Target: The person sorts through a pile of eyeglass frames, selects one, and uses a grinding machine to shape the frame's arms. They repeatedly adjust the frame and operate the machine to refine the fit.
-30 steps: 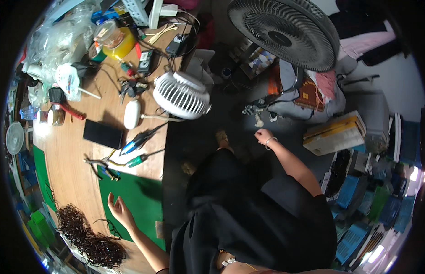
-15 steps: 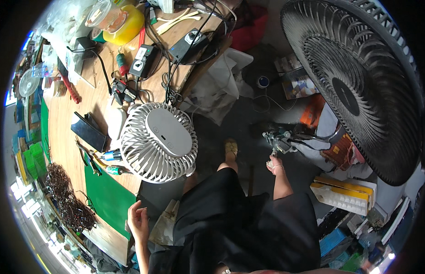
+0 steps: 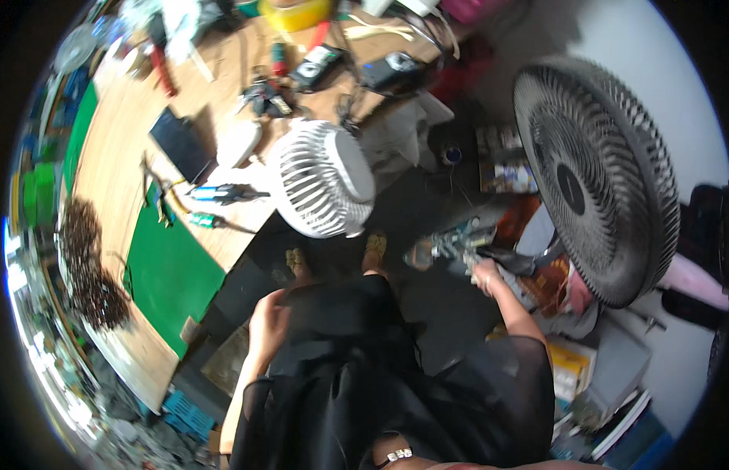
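My right hand is closed around the near end of a grey-green metal device with jointed parts, low at the right. Its exact kind is blurred. My left hand hangs over my lap beside the table's near edge, loosely open and somewhat smeared, with nothing visible in it. Nearest to it on the table lies a green mat. A small white fan stands at the table's right corner, ahead of both hands.
A large black fan rises at the right. The wooden table holds pliers, screwdrivers, a dark box, power adapters and a brown wire-like bundle. A yellow-and-white box stands low at the right.
The view has shifted and turned. My right hand has swung the metal device round, so it now extends further left and forward. My left hand has come in toward my lap.
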Motion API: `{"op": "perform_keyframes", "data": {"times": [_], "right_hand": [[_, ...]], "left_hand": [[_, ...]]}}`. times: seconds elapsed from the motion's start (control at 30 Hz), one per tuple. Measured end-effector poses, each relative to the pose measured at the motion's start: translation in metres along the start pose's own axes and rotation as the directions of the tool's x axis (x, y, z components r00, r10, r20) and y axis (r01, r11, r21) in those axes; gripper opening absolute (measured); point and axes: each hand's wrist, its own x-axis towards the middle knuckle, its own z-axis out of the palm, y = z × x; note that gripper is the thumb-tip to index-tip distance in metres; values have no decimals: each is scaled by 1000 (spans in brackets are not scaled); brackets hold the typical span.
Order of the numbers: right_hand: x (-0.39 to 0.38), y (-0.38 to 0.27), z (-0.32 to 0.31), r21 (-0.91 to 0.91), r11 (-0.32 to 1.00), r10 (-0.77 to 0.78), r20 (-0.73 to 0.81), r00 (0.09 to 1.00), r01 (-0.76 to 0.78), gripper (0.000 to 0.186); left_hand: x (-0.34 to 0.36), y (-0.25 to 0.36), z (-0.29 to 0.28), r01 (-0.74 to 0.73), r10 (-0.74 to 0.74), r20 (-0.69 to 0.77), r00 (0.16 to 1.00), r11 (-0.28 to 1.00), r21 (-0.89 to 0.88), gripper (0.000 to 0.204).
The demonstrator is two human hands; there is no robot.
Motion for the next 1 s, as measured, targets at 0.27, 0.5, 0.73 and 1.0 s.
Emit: {"op": "perform_keyframes", "data": {"times": [0.27, 0.5, 0.73, 1.0], "right_hand": [[-329, -30, -75, -554, 578, -577, 242, 780, 599, 38], [-602, -59, -61, -835, 451, -627, -43, 778, 317, 33], [-732, -50, 7, -814, 334, -840, -29, 542, 474, 27], [-801, -65, 73, -947, 104, -933, 13, 359, 305, 17]], "left_hand": [[72, 8, 172, -291, 164, 469, 868, 933, 213, 42], [33, 141, 199, -479, 672, -61, 738, 459, -748, 39], [-21, 117, 49, -432, 500, -232, 834, 331, -839, 25], [-28, 9, -121, -715, 440, -583, 683, 570, -406, 23]]}}
